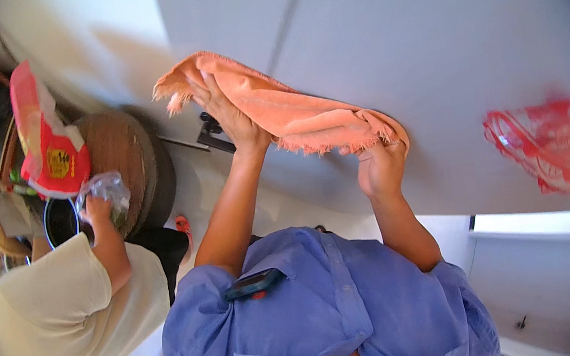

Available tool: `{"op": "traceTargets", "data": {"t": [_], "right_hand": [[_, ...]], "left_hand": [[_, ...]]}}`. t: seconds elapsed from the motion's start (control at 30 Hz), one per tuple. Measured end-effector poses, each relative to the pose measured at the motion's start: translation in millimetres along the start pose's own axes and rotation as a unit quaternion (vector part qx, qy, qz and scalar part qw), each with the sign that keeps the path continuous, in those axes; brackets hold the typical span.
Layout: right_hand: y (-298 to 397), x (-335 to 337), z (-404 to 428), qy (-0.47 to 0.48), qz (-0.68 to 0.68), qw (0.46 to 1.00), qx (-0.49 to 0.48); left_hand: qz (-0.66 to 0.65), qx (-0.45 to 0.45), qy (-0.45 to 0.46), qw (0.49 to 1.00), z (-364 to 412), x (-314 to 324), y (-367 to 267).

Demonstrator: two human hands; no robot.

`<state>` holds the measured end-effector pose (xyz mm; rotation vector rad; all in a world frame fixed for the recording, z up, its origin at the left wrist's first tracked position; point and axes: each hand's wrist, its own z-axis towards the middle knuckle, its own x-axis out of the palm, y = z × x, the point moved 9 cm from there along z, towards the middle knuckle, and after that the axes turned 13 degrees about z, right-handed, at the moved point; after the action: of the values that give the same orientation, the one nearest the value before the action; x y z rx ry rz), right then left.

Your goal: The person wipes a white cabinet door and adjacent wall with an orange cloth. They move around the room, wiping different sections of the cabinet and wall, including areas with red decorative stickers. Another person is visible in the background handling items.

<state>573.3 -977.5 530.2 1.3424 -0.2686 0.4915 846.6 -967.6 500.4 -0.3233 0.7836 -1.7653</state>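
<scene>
A peach-orange cloth point(285, 108) with frayed, fringed edges hangs slantwise in front of a smooth grey door panel point(408, 35). My left hand point(236, 121) holds the cloth's left part, fingers extended over it and thumb hidden. At the lower right end, my right hand point(380, 163) grips a gathered edge of the same cloth, with some fingers tucked out of sight. Beside my left wrist is a black lever handle point(211, 131). Whether the cloth's back touches the panel along its whole length cannot be told.
At left a co-worker in a cream shirt point(78, 317) handles a clear plastic bag point(108, 192) over a dark pot point(61, 222). Near them stand a round wooden block point(115, 149) and a red package point(55, 158). A red cut-out decoration point(554, 146) is on the right.
</scene>
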Motion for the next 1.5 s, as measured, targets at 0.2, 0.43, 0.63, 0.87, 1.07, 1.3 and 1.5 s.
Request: {"op": "traceTargets", "data": {"t": [0.2, 0.43, 0.63, 0.87, 1.07, 1.3, 1.5], "right_hand": [[36, -109, -35, -0.124, 0.064, 0.990, 0.004], [113, -236, -73, -0.147, 0.056, 0.982, -0.099], [205, -333, -109, -0.277, -0.051, 0.930, -0.235], [267, -422, -152, -0.373, -0.208, 0.843, -0.328], [256, -432, -169, -0.433, -0.276, 0.806, -0.293], [176, -314, -144, -0.349, -0.271, 0.869, -0.222], [69, -157, -76, -0.104, -0.337, 0.908, -0.225]], "left_hand": [[0.007, 0.054, 0.051, 0.997, -72, 31, -82], [0.020, 0.153, 0.030, 0.987, -148, 65, -192], [-0.166, 0.198, 0.365, 0.894, -272, 130, -285], [-0.115, 0.342, 0.253, 0.897, -298, 128, -366], [-0.103, 0.384, 0.151, 0.905, -291, 99, -369], [-0.032, 0.231, 0.064, 0.970, -166, 55, -273], [-0.156, -0.049, -0.025, 0.986, -58, 10, -112]]}}
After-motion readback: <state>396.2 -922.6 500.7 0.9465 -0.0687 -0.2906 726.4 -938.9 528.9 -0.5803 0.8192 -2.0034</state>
